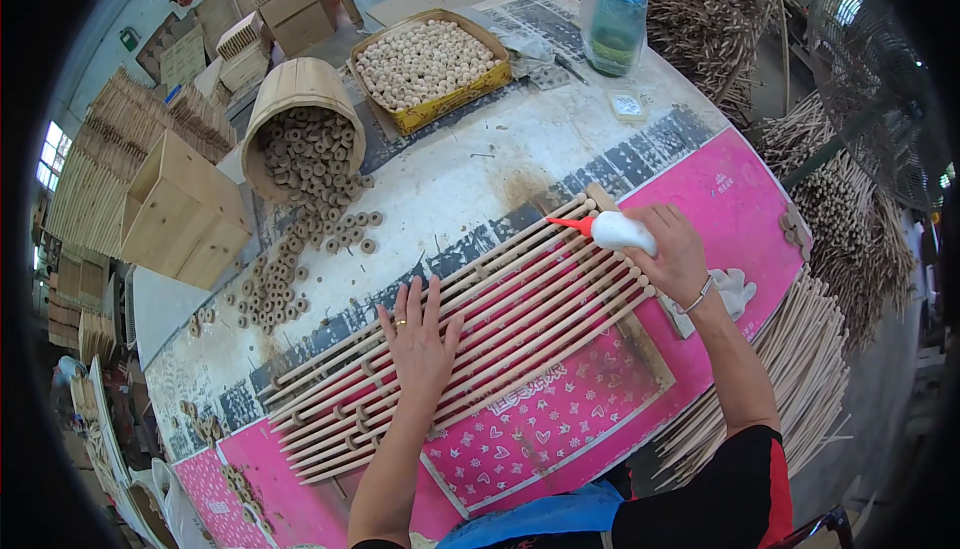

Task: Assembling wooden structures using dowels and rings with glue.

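A row of several long wooden sticks lies side by side on the pink patterned table cover. My left hand presses flat on the sticks near their middle, fingers spread. My right hand grips a white glue bottle with a red nozzle, its tip pointing left at the sticks' far right ends. Small wooden rings sit threaded on the sticks near their left ends.
A tipped wooden bucket spills wooden rings across the table. A yellow-rimmed tray of pale wooden beads and a bagged blue-green bottle stand at the back. Stick bundles lie at right; wooden boxes at left.
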{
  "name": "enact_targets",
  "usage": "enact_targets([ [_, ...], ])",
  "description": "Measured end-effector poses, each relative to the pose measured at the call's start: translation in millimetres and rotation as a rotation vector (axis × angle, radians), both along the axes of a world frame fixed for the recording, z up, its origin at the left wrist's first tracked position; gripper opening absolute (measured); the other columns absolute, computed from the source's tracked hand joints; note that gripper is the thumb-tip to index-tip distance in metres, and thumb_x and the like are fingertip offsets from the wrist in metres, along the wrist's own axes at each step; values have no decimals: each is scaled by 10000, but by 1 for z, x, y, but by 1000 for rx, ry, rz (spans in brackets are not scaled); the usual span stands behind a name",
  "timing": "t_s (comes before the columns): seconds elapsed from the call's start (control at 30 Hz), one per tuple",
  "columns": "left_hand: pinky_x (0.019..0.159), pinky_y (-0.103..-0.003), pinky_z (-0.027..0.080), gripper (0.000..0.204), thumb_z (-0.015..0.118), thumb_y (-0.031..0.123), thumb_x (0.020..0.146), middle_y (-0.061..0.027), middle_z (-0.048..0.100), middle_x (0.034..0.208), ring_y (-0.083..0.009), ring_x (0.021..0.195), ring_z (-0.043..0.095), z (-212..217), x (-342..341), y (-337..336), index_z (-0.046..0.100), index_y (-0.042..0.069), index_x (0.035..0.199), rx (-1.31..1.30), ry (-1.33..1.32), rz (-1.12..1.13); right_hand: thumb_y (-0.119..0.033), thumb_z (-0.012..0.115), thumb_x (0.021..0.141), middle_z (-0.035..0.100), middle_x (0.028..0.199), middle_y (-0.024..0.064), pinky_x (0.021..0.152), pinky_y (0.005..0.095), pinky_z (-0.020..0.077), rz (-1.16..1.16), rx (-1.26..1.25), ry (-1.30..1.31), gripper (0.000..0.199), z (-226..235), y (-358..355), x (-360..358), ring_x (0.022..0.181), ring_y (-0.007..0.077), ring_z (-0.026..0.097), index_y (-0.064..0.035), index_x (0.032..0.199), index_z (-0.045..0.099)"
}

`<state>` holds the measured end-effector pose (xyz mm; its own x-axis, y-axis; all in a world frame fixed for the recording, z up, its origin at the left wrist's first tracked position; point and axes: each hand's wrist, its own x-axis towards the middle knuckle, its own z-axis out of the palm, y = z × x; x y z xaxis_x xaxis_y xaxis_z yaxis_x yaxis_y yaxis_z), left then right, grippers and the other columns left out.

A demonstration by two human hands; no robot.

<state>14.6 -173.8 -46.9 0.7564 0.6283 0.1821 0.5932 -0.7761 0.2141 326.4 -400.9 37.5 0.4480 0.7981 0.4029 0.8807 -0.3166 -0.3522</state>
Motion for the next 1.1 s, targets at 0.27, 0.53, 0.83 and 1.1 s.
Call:
enact_targets([
  [0.27,1260,-619,141,628,560,447,1047,-144,461,1587,-342,1500,380,2,1,-1,442,155,1590,-4,-10,-1,-127,816,752,677,1083,126,869,436,519,7,-2,-11,457,4,4,-3,1012,347,630,-50,1179,671],
  [0.53,1258,-622,145,627,568,442,1046,-148,464,1584,-344,1496,386,0,0,-1,443,157,1590,11,-3,2,-130,820,748,678,1082,128,866,434,524,-6,-19,3,467,10,-1,-6,1008,343,638,-50,1184,672],
  [0.83,1258,-622,150,629,580,435,1039,-145,467,1580,-341,1491,389,0,1,-1,446,159,1589,11,-17,-1,-121,819,746,682,1077,130,854,440,524,-11,7,8,459,6,-9,-10,1002,346,641,-46,1175,677],
  [1.1,1258,-622,152,633,584,432,1037,-141,468,1579,-337,1496,382,0,0,-1,442,160,1591,19,-9,3,-141,821,752,674,1066,113,867,442,510,-4,-3,-15,472,6,-15,-15,985,327,628,-70,1193,672],
])
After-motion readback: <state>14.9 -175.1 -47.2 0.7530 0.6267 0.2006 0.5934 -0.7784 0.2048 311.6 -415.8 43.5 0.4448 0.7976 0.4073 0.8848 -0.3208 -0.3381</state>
